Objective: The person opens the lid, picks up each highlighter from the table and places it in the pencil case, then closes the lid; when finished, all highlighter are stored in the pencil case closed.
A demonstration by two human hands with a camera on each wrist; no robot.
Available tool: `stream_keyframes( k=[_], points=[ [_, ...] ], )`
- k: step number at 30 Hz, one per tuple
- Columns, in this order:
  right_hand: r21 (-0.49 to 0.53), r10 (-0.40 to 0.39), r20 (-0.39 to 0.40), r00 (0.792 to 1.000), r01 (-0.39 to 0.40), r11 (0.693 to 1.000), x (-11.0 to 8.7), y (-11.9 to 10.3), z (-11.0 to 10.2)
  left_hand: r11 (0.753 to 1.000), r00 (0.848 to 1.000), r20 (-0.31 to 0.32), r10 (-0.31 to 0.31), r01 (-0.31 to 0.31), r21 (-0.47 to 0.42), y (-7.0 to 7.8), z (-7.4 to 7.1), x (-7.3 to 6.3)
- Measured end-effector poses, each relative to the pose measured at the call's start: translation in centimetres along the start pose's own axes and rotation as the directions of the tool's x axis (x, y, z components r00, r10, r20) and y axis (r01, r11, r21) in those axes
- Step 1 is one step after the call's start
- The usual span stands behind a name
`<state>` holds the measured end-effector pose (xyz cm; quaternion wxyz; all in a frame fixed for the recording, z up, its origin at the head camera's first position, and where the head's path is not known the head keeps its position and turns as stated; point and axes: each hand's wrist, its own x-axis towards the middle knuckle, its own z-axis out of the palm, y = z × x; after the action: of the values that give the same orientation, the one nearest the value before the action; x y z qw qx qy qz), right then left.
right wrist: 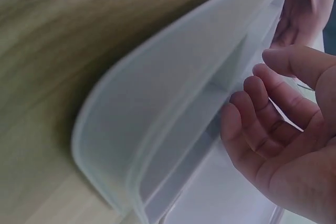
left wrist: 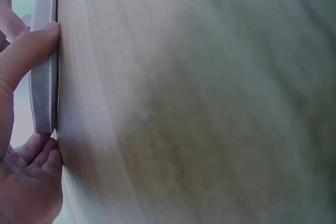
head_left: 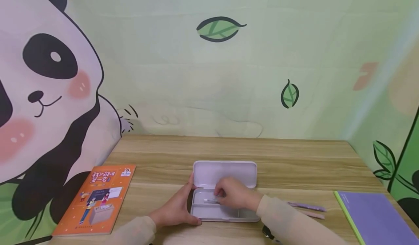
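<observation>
A pale lilac pencil case (head_left: 226, 217) lies on the wooden table with its lid (head_left: 226, 172) raised at the back. My left hand (head_left: 178, 205) grips its left end, thumb at the front edge and fingers behind; the left wrist view shows the thumb (left wrist: 39, 45) pressed on the case's side. My right hand (head_left: 237, 194) reaches over the divided tray, fingers loosely curled. In the right wrist view its fingertips (right wrist: 239, 100) are above the compartments, with a gap to the thumb. A small clear, shiny object (head_left: 211, 201) lies in the rear compartment by those fingertips; its kind is unclear.
An orange book (head_left: 98, 201) lies at the left, a purple notebook (head_left: 376, 216) with a green spine at the right. One purple slim stick-like item (head_left: 307, 206) and one pink one (head_left: 312, 214) lie beyond the right sleeve. A black object (head_left: 267, 232) is partly hidden beneath that sleeve.
</observation>
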<state>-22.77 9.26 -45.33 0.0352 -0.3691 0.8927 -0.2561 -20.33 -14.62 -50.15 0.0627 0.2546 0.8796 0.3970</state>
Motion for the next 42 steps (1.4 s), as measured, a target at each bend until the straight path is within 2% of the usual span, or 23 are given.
stream_keyframes(
  k=[4, 9, 19, 24, 30, 37, 42],
  points=[
    [0.018, 0.016, -0.033, 0.999, -0.015, 1.0, -0.4, 0.2, -0.4, 1.0, 1.0, 0.0, 0.0, 0.0, -0.012, 0.1, 0.0, -0.1],
    [0.027, -0.016, -0.093, 0.995, 0.019, 0.999, -1.2, 0.5, -1.1, 1.0, 1.0, 0.0, -0.004, 0.004, -0.014, 0.1, -0.1, 0.0],
    [0.139, -0.029, -0.171, 0.985, 0.053, 0.989, -3.1, 1.8, -2.7, 1.0, 1.0, 0.0, -0.011, 0.011, -0.012, -0.1, 0.1, 0.1],
    [0.215, 0.024, -0.169, 0.985, 0.013, 0.976, -4.5, 2.5, -3.7, 1.0, 1.0, -0.003, -0.007, 0.007, -0.02, 0.1, 0.1, 0.0],
    [0.286, 0.079, -0.207, 0.975, -0.017, 0.958, -6.3, 3.6, -4.8, 1.0, 1.0, -0.002, -0.002, 0.002, -0.016, 0.2, 0.2, -0.1],
    [0.324, 0.132, -0.256, 0.958, -0.044, 0.945, -8.4, 4.8, -5.7, 1.0, 1.0, -0.014, 0.006, -0.006, -0.014, 0.1, 0.2, 0.0],
    [0.297, 0.183, -0.252, 0.95, -0.104, 0.949, -10.2, 5.5, -6.2, 1.0, 1.0, -0.014, -0.002, 0.002, -0.003, 0.0, 0.2, 0.1]
  ],
)
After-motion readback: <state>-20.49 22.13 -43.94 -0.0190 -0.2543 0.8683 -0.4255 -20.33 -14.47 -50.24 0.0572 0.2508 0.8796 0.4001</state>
